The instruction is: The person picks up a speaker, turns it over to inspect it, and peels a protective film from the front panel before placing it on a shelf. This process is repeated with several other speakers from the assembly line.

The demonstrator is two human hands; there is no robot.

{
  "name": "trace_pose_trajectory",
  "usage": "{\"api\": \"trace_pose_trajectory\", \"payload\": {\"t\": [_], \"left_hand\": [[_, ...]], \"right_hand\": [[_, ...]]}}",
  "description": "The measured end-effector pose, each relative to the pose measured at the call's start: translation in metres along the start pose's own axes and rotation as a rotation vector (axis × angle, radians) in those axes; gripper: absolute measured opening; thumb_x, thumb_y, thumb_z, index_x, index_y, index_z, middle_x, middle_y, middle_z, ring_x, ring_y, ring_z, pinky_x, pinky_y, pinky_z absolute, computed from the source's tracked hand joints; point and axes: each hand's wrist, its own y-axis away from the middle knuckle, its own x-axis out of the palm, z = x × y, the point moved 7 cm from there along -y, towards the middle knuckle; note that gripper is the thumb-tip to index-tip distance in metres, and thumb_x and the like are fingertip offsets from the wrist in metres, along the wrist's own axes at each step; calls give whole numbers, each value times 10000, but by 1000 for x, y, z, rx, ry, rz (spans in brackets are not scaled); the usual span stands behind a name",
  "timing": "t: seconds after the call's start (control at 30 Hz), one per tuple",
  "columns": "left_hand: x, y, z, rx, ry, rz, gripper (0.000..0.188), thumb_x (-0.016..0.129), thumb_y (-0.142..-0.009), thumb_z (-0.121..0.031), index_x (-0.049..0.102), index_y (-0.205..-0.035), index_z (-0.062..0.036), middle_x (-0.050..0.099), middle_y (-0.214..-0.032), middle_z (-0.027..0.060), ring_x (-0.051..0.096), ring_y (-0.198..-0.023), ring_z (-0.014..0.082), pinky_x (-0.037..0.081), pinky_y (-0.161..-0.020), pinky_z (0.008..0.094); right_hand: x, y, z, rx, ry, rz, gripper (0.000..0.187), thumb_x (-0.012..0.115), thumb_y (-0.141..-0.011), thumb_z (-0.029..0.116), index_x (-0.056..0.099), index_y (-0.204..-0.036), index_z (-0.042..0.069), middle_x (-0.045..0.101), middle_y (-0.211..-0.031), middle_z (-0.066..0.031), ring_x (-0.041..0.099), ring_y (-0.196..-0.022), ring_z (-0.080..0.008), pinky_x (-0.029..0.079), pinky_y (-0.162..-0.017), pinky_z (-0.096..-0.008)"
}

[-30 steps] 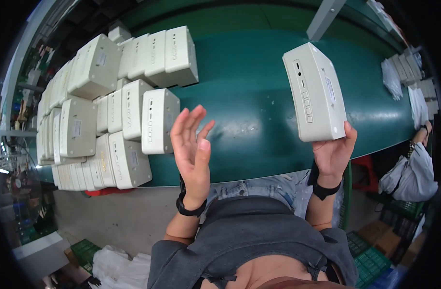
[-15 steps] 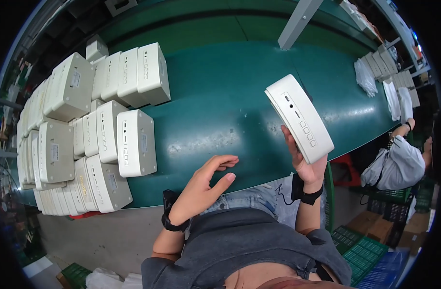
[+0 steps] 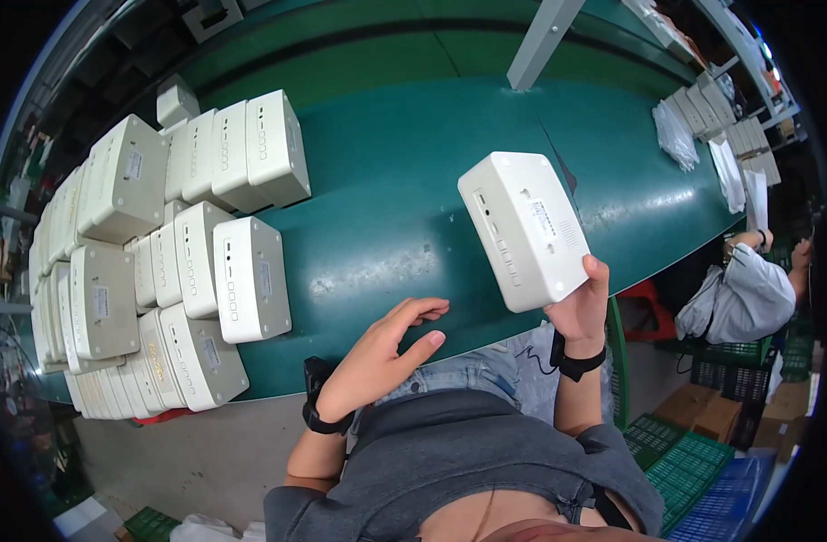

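My right hand [image 3: 583, 303] is closed round the lower right corner of a white box-shaped device [image 3: 526, 230], holding it up over the green table [image 3: 368, 226]. Its back, with a printed label and small round feet, faces me, and a side edge shows ports and a row of square buttons. The thumb lies on the back; the other fingers are mostly hidden behind it. To its left, my left hand [image 3: 386, 348] hovers near the table's front edge, fingers loosely curved, thumb apart, holding nothing.
Stacks of similar white devices [image 3: 251, 280] fill the table's left end. A grey metal post [image 3: 544, 41] rises at the back. At the far right are plastic bags [image 3: 673, 137], more white devices [image 3: 702, 107] and a co-worker's sleeve [image 3: 738, 298]. Green crates [image 3: 684, 461] stand at lower right.
My right hand has turned the device so that its labelled back now shows, and brought it slightly left. My left hand has barely moved. The view has shifted slightly.
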Motion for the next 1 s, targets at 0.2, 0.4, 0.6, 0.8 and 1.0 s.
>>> {"api": "trace_pose_trajectory", "payload": {"t": [0.2, 0.4, 0.6, 0.8, 1.0], "left_hand": [[-1, -3, 0, -11, 61, -23, 360, 508, -923, -103, 468, -1262, 12, 560, -1211, 138, 528, -1137, 214, 393, -990, 333], [3, -4, 1, 1, -79, 53, 384, 523, -934, -183, 467, -1265, 3, 557, -1200, 138, 540, -1120, 234, 407, -965, 335], [-14, 13, 6, 26, -185, -29, 399, 522, -940, -247, 475, -1255, -6, 556, -1184, 143, 546, -1105, 247, 421, -939, 336], [-20, 22, 5, 33, -162, -82, 409, 509, -944, -307, 489, -1224, -9, 562, -1160, 152, 555, -1080, 263, 436, -909, 347], [-40, 40, -23, 168, -122, -210, 357, 528, -935, -256, 517, -1188, -5, 586, -1114, 147, 573, -1035, 275, 450, -884, 360]], "right_hand": [[-5, 3, -4, -15, 331, -66, 736, 623, -794, 312, 326, -1363, -48, 462, -1341, -180, 502, -1195, -297, 411, -996, -397], [-8, -1, 5, -40, 560, -124, 722, 645, -787, 290, 347, -1346, -57, 506, -1282, -169, 535, -1143, -257, 441, -953, -376], [-51, 18, 99, -80, 1041, -340, 642, 653, -813, 260, 407, -1337, -17, 533, -1248, -132, 565, -1070, -207, 476, -882, -333], [-106, 19, 266, -742, 2057, -618, 660, 680, -828, 265, 390, -1356, -5, 511, -1253, -196, 529, -1042, -252, 428, -889, -326], [-231, -35, 382, -749, 1875, -843, 725, 659, -824, 412, 383, -1367, 19, 519, -1241, -208, 543, -1027, -284, 444, -881, -351]]}}
